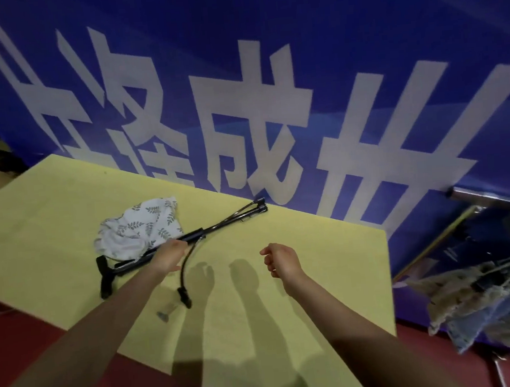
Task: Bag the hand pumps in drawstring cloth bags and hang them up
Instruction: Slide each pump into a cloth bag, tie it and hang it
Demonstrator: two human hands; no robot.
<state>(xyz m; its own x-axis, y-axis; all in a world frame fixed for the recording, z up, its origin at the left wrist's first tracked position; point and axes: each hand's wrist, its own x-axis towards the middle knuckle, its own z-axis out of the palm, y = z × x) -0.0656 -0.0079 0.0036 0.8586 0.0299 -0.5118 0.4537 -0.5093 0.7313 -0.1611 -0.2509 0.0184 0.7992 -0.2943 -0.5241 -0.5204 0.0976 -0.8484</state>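
A black hand pump point(219, 225) lies slantwise on the yellow table point(315, 280), its folding foot toward the blue wall and its T-handle point(103, 277) near the table's left edge. Its black hose point(183, 273) curls toward me. My left hand point(170, 256) grips the pump's barrel at mid-length. A white drawstring cloth bag point(134, 227) with a grey leaf print lies crumpled just behind the pump. My right hand point(279, 260) hovers above the table to the right, fingers loosely curled, holding nothing.
A blue banner point(268, 70) with large white characters stands directly behind the table. At the right, a metal rail point(492, 197) carries hanging bags and cloths point(475, 295). Red floor point(20, 328) lies left and in front of the table.
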